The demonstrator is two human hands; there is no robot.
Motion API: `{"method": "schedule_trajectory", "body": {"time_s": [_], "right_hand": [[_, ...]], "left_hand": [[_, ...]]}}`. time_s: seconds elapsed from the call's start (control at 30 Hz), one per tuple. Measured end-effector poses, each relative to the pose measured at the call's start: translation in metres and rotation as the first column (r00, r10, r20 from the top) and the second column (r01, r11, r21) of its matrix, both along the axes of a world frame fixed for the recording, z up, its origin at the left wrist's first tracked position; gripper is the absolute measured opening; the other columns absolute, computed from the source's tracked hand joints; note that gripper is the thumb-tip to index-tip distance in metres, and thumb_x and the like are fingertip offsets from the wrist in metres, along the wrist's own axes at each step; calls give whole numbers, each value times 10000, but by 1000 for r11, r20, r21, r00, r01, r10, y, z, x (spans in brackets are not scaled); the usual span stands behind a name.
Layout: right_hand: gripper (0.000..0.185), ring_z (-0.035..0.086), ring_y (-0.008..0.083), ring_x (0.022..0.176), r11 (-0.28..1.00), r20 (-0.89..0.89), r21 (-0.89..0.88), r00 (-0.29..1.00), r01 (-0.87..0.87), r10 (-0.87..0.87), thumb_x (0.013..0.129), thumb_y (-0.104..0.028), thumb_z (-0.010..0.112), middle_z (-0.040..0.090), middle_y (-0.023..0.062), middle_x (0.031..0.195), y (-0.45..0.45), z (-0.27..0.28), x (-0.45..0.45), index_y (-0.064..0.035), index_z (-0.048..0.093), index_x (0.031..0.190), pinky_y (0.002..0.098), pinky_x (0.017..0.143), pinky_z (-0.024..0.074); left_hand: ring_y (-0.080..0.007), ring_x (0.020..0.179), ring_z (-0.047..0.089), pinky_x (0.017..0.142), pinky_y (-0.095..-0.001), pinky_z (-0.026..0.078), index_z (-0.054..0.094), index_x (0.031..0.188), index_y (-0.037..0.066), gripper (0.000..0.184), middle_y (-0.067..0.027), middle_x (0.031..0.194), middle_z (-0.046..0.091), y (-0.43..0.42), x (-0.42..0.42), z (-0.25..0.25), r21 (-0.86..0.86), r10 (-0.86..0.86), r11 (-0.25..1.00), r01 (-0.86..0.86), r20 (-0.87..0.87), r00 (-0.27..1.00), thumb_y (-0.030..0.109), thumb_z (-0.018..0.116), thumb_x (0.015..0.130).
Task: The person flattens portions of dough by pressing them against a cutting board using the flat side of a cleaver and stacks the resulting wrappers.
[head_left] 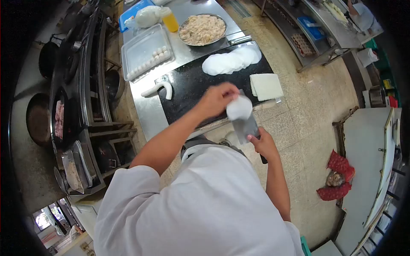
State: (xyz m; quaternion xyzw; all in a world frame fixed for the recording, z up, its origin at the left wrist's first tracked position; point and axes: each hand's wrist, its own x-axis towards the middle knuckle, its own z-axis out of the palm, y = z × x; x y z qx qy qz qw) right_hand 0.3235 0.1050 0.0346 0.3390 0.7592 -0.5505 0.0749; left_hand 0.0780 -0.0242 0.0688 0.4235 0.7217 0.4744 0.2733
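My right hand (pixel 262 144) grips a wide-bladed cleaver (pixel 246 128) by its handle end, in front of the black board's near edge. A thin round white wrapper (pixel 239 108) lies against the blade's upper part. My left hand (pixel 220 99) is pinched at the wrapper's upper left edge, slightly blurred. Overlapping white rounds (pixel 232 60) are spread along the far part of the black board (pixel 183 100). A folded white cloth (pixel 266 86) rests at the board's right edge. At its left edge lies a bent roll of white dough (pixel 160 89).
A clear tray (pixel 147 51) holds small white dough pieces. Behind the board stand a bowl of filling (pixel 202 30) and a yellow bottle (pixel 170 21). Woks and metal racks line the left. Red net bags (pixel 335 193) lie on the floor at right.
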Motion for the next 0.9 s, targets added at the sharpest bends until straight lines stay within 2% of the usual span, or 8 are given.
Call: {"method": "schedule_trajectory", "body": {"time_s": [0.17, 0.27, 0.37, 0.43, 0.47, 0.53, 0.67, 0.9], "right_hand": [[271, 575, 170, 589, 975, 51, -102, 980, 197, -193, 935, -207, 736, 596, 78, 697, 0, -4, 16, 5, 568, 946, 353, 544, 464], [237, 536, 126, 545, 967, -110, 23, 962, 254, -250, 949, -196, 723, 565, 44, 665, 4, -11, 18, -11, 576, 950, 321, 508, 435], [214, 549, 115, 592, 959, -155, 91, 955, 269, -253, 981, -213, 693, 567, 41, 702, 14, 3, 3, -32, 579, 969, 302, 535, 453], [197, 567, 134, 620, 892, -462, -215, 763, 397, -451, 1016, -254, 643, 585, 56, 758, 27, -7, -11, -67, 579, 1012, 305, 555, 475], [197, 567, 134, 620, 894, -456, -219, 769, 392, -448, 1016, -254, 643, 585, 56, 758, 30, -15, -25, -67, 579, 1012, 305, 555, 475], [190, 558, 153, 599, 716, -350, -492, 640, 496, -684, 1037, -277, 599, 570, 59, 766, 34, -37, -56, -96, 540, 1032, 315, 548, 483], [172, 543, 152, 570, 532, -25, -534, 616, 657, -787, 1042, -238, 565, 528, 38, 729, 20, -66, -80, -109, 461, 998, 322, 517, 479], [68, 548, 103, 563, 901, -72, -189, 910, 390, -409, 1035, -163, 550, 547, 16, 711, -119, -23, -79, -95, 554, 1039, 286, 468, 446]], "left_hand": [[-152, 900, 660, 799, -307, 539, 646, 1268, 23, 340, -85, 1063, 721, 2, -109, -66, 38, 435, 883, -469, 312, 845, 187, 695, 974], [-259, 1056, 688, 933, -352, 529, 639, 1316, 15, 405, -147, 1136, 730, -20, -138, -127, -85, 742, 670, -737, 56, 668, 141, 691, 935], [-293, 1189, 651, 1014, -371, 496, 592, 1402, 33, 497, -192, 1287, 677, -61, -109, -91, -40, 622, 783, -621, 85, 778, 162, 700, 934], [-333, 1188, 620, 1015, -411, 483, 623, 1345, 34, 467, -199, 1271, 653, -102, -88, -78, -50, 573, 818, -573, 1, 819, 178, 730, 914], [-358, 1166, 604, 999, -434, 479, 644, 1278, 37, 432, -192, 1220, 646, -123, -81, -80, 17, 612, 777, -629, -252, 750, 190, 755, 890], [-409, 1079, 567, 938, -487, 466, 667, 1104, 45, 359, -167, 1052, 620, -148, -68, -84, 202, 701, 657, -726, -516, 491, 218, 812, 824], [-385, 1043, 585, 894, -484, 482, 644, 1125, 47, 377, -159, 1077, 634, -186, -77, -101, -108, 598, 664, -740, -517, 613, 214, 802, 827], [-386, 964, 618, 858, -478, 508, 659, 1064, 50, 260, -145, 1029, 663, -199, -105, -118, 141, 547, 823, -550, -459, 700, 151, 748, 841]]}}
